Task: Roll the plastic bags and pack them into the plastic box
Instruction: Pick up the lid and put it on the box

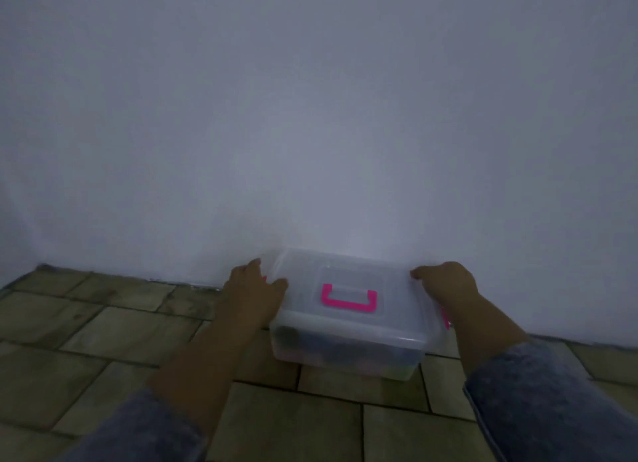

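A clear plastic box (348,349) with a lid and a pink handle (348,299) sits on the tiled floor against a white wall. Dark rolled things show dimly through its front wall; I cannot tell them apart. My left hand (253,289) grips the box's left end, thumb on the lid edge. My right hand (445,282) grips the right end, fingers curled over the lid's far corner. A pink latch (446,318) shows under my right wrist.
The white wall (310,116) rises right behind the box. Brownish floor tiles (114,330) with dark joints spread to the left and in front. Blue sleeves cover both forearms at the bottom of the view.
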